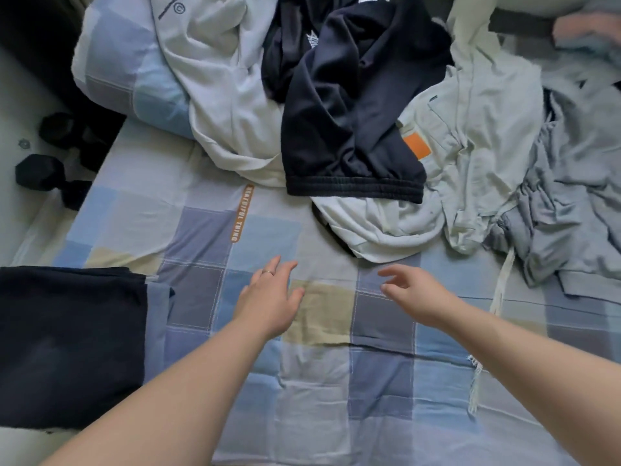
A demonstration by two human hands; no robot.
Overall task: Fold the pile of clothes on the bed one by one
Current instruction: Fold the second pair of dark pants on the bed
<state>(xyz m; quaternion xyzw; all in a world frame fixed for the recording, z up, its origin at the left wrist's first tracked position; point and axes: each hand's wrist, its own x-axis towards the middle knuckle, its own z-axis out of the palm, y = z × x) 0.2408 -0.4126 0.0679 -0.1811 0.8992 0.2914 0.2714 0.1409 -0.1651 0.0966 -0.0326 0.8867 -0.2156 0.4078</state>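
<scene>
A pile of unfolded clothes lies across the far half of the bed: a dark navy garment point(346, 129) with an elastic hem on top, a white shirt point(221, 95) to its left, a pale garment with an orange patch point(470, 136) to its right and a grey garment point(571, 203) at the far right. A folded dark navy item point(67, 344) lies flat at the near left. My left hand point(272, 297) and my right hand point(416, 294) reach out over the checked bedsheet point(379, 381), fingers relaxed, holding nothing, just short of the pile.
A checked pillow point(124, 62) sits at the far left under the white shirt. Dark dumbbells point(50, 163) lie on the floor beside the bed's left edge. A white drawstring point(500, 284) trails from the pile toward the near right.
</scene>
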